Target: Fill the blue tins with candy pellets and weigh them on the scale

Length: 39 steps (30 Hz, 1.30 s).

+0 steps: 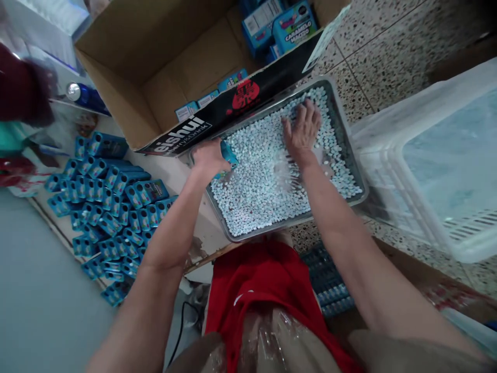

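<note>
Pale surface [176, 178] holds many blue boxes [112, 207]; some sit in the carton [186, 67]. The left hand [209, 157] grips one box [228, 154]; the loose right hand [304, 129] touches white bits [252, 191], plenty left in the tray [360, 184].

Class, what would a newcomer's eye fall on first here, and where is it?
Probably the tray of pale pellets in the middle, the right hand on the pellets and the left hand gripping a blue box at the tray's left end. Next comes the heap of blue boxes at left and the open carton beyond the tray.
</note>
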Each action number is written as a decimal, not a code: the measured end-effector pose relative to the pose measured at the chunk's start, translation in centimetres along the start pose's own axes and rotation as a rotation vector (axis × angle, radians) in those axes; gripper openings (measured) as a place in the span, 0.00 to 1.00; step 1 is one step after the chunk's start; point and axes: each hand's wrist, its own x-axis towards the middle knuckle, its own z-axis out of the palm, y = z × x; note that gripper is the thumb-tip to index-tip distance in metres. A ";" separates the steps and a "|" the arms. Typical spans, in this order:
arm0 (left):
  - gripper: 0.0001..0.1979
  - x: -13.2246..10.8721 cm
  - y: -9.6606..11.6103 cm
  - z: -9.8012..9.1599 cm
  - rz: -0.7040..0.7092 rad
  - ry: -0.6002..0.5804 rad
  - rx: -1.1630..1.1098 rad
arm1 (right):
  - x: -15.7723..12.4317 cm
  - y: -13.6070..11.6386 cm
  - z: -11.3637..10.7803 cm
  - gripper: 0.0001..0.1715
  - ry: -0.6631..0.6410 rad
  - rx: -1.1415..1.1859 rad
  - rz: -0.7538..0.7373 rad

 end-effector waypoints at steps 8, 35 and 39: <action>0.38 3.4 6.8 2.0 0.191 0.028 -0.047 | -3.6 -3.3 4.4 0.28 -0.256 0.141 -0.192; 0.35 -10.2 3.1 6.0 0.219 0.376 -0.680 | -10.9 -17.0 -4.8 0.37 -0.017 0.921 0.031; 0.39 -10.0 2.4 6.9 0.219 0.374 -0.773 | -11.8 -17.1 -3.8 0.34 -0.014 0.915 0.025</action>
